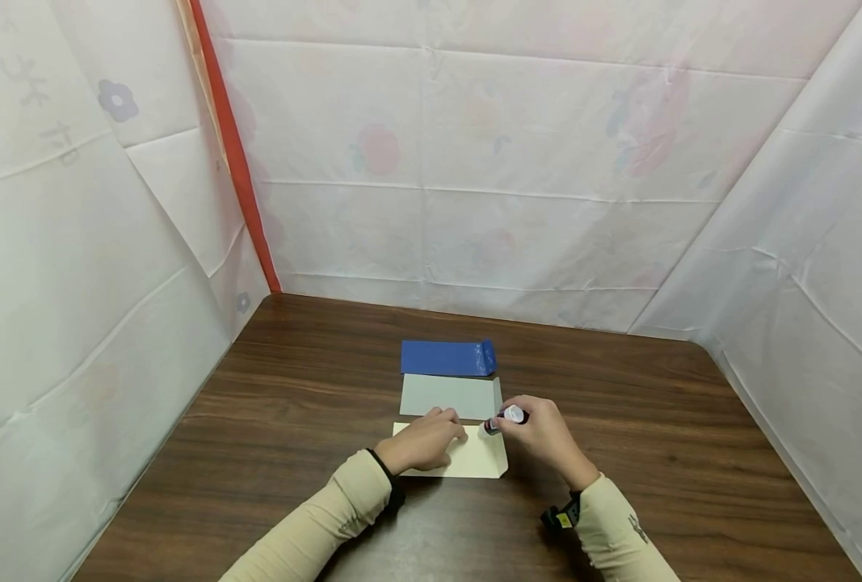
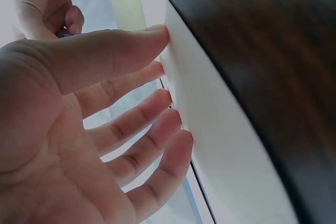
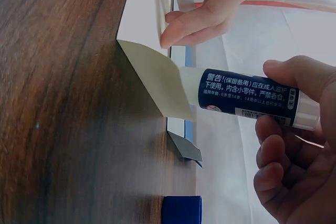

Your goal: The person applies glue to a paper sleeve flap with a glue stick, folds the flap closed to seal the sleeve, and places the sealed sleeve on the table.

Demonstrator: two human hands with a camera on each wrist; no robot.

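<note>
A cream envelope (image 1: 477, 459) lies on the table with its flap (image 3: 157, 74) opened out to the right. My left hand (image 1: 425, 442) rests on the envelope, its spread fingertips pressing the paper in the left wrist view (image 2: 100, 114). In my right hand (image 1: 543, 432) is a dark-labelled glue stick (image 3: 247, 95), gripped between thumb and fingers near its pale base. The glue stick's pale end meets the flap area; exact contact is partly hidden behind the raised flap edge in the right wrist view.
Beyond the cream envelope lie a pale grey-green envelope (image 1: 447, 395) and a blue envelope (image 1: 441, 358), both with flaps to the right. A blue cylindrical piece (image 3: 181, 210) stands on the brown wooden table (image 1: 278, 396). White patterned sheeting (image 1: 431, 162) encloses the table's back and sides.
</note>
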